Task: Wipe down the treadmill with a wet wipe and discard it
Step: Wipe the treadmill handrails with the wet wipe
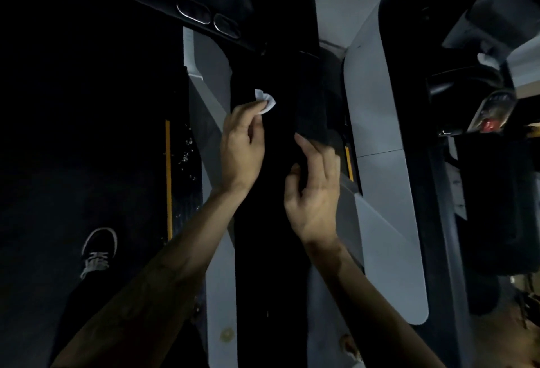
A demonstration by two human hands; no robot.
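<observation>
My left hand (242,148) pinches a small crumpled white wet wipe (265,101) between thumb and fingertips, holding it against a black upright bar of the treadmill (263,221). My right hand (314,189) is just to the right, its fingers loosely curled beside a black padded part (311,110); whether it grips that part is not clear. The scene is dark and the treadmill's grey side frame (217,265) shows to the left of the bar.
The treadmill belt (87,134) with a yellow edge stripe (168,177) lies at left, with a shoe (98,250) on it. Oval metal grip sensors (209,18) sit on the handlebar above. A second grey machine (377,134) stands close on the right.
</observation>
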